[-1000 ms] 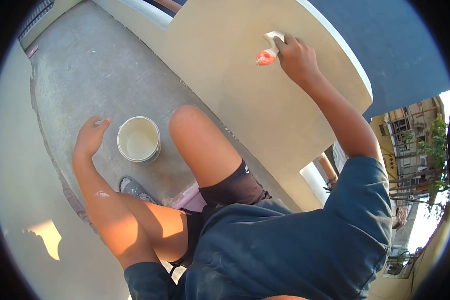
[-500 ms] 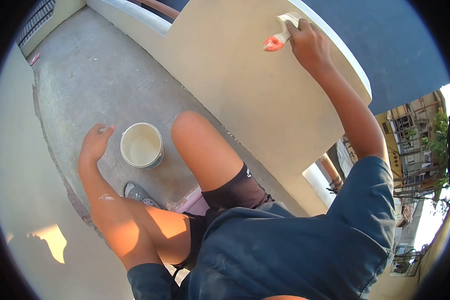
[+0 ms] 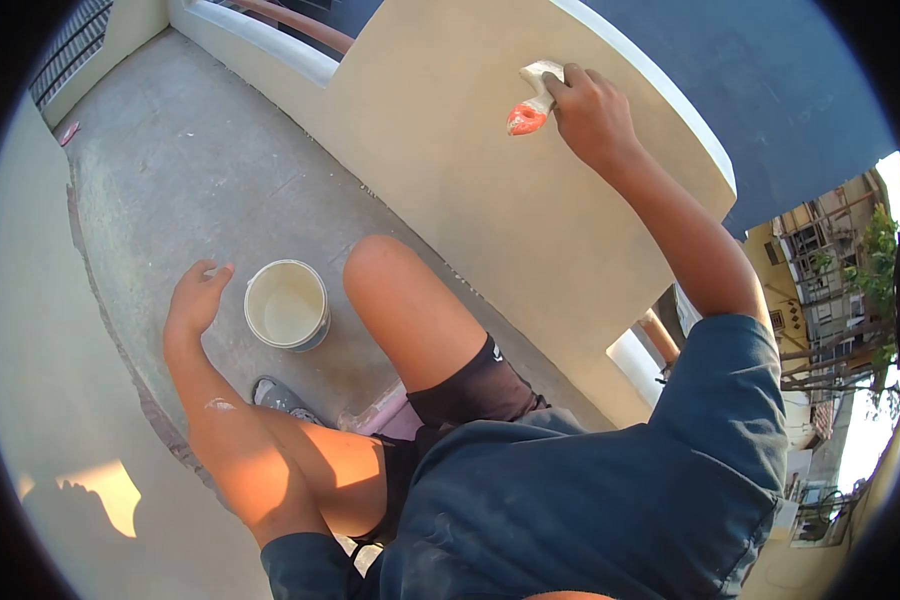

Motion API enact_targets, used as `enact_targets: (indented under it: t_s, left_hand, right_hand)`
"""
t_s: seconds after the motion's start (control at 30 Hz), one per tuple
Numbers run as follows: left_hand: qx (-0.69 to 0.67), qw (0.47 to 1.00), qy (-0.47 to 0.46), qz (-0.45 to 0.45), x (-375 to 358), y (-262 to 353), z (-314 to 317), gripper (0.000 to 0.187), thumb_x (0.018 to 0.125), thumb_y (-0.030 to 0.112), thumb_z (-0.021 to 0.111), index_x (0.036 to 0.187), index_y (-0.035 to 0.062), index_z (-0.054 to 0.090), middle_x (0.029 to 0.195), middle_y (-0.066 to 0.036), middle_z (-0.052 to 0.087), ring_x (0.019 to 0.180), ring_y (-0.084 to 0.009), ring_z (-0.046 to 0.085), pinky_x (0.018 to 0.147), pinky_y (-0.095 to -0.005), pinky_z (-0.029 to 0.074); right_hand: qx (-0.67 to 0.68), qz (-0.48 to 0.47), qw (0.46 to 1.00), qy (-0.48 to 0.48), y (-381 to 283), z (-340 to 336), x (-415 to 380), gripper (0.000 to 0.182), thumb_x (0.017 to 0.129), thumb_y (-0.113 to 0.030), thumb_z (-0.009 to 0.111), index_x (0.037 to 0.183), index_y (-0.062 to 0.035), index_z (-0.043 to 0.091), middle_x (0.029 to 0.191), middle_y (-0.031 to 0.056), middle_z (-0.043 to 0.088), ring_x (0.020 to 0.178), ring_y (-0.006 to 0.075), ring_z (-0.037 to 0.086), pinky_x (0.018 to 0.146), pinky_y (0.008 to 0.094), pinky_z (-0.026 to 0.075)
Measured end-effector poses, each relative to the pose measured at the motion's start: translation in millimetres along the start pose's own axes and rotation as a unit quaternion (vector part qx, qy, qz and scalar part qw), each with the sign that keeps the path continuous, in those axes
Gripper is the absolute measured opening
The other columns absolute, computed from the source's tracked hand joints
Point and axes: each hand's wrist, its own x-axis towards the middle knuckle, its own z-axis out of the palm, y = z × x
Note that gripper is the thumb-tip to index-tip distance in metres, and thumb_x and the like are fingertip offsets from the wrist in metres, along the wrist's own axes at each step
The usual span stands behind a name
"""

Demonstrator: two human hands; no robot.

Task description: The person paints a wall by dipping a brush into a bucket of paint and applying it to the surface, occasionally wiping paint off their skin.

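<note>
My right hand [image 3: 592, 115] grips a paintbrush [image 3: 530, 118] with a red-tipped, paint-smeared handle, up against the cream wall panel [image 3: 490, 170]. The bristle end is mostly hidden behind my fingers. To the left, my left hand [image 3: 200, 295] hangs in the air with its fingers apart, holding nothing. Just right of it on the floor stands a round bucket [image 3: 288, 306] with pale, cream-coloured paint inside and on its walls. My left forearm rests along my thigh.
The grey concrete floor [image 3: 210, 160] runs between the panel and a pale wall [image 3: 40, 330] at left. Beneath me is a pinkish seat-like object [image 3: 385, 410], partly hidden. My shoe [image 3: 282, 398] is near the bucket. A blue surface [image 3: 710, 100] lies beyond the panel's white edge.
My right hand has moved a little down and left across the panel with the paintbrush. The left hand stays beside the bucket, and the view has shifted slightly.
</note>
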Motion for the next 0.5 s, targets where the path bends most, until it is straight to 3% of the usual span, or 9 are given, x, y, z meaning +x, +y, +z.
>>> enact_targets:
  t_s: [0.1, 0.17, 0.3, 0.37, 0.43, 0.5]
  left_hand:
    - [0.0, 1.0, -0.005, -0.01, 0, 0, 2, 0.063, 0.081, 0.043, 0.059, 0.124, -0.0027, 0.05, 0.116, -0.024, 0.057, 0.11, -0.034, 0.054, 0.092, -0.0378, 0.041]
    - [-0.006, 1.0, -0.011, -0.003, 4, -4, 0, 0.063, 0.082, 0.043, 0.059, 0.124, -0.0027, 0.05, 0.116, -0.025, 0.057, 0.11, -0.034, 0.054, 0.092, -0.0376, 0.041]
    - [0.001, 1.0, -0.008, -0.001, 4, -2, -1, 0.061, 0.082, 0.042, 0.058, 0.124, -0.0028, 0.05, 0.116, -0.025, 0.057, 0.111, -0.0337, 0.054, 0.092, -0.0372, 0.041]
    - [0.005, 1.0, -0.007, -0.002, 4, -1, 2, 0.061, 0.082, 0.042, 0.058, 0.123, -0.0029, 0.05, 0.116, -0.025, 0.057, 0.11, -0.0334, 0.054, 0.092, -0.0371, 0.041]
    - [0.017, 1.0, -0.009, 0.0, 3, 1, 3, 0.061, 0.082, 0.042, 0.058, 0.123, -0.003, 0.051, 0.115, -0.025, 0.058, 0.11, -0.0332, 0.055, 0.092, -0.037, 0.041]
    - [-0.006, 1.0, -0.008, 0.006, 1, 6, 3, 0.061, 0.082, 0.042, 0.058, 0.122, -0.003, 0.051, 0.114, -0.024, 0.059, 0.108, -0.0331, 0.055, 0.092, -0.0373, 0.041]
  right_hand:
    - [-0.008, 0.082, 0.996, 0.045, 17, -21, 4, 0.021, 0.07, -0.001, 0.057, 0.09, -0.0021, 0.061, 0.079, 0.0079, 0.055, 0.073, 0.0247, 0.058, 0.062, 0.0364, 0.049]
    - [-0.041, 0.003, 0.999, -0.008, 22, 0, -19, 0.024, 0.07, -0.002, 0.058, 0.094, -0.0024, 0.062, 0.079, 0.0077, 0.055, 0.074, 0.0244, 0.058, 0.061, 0.0362, 0.048]
    - [-0.014, -0.035, 0.999, -0.034, 8, -6, -37, 0.029, 0.07, -0.005, 0.061, 0.099, -0.0037, 0.063, 0.078, 0.0068, 0.054, 0.072, 0.0232, 0.058, 0.059, 0.0354, 0.048]
    - [0.022, 0.082, 0.996, 0.02, 13, -42, -29, 0.033, 0.069, -0.006, 0.065, 0.101, -0.0052, 0.064, 0.077, 0.0058, 0.054, 0.07, 0.022, 0.057, 0.057, 0.0343, 0.047]
    - [-0.021, 0.11, 0.993, 0.028, 32, -40, -30, 0.034, 0.069, -0.005, 0.065, 0.103, -0.006, 0.064, 0.077, 0.0053, 0.053, 0.069, 0.0212, 0.056, 0.057, 0.0336, 0.047]
    - [-0.06, 0.008, 0.998, -0.001, 27, -20, -44, 0.031, 0.07, -0.005, 0.065, 0.101, -0.0056, 0.065, 0.076, 0.0059, 0.053, 0.068, 0.0217, 0.056, 0.058, 0.0334, 0.046]
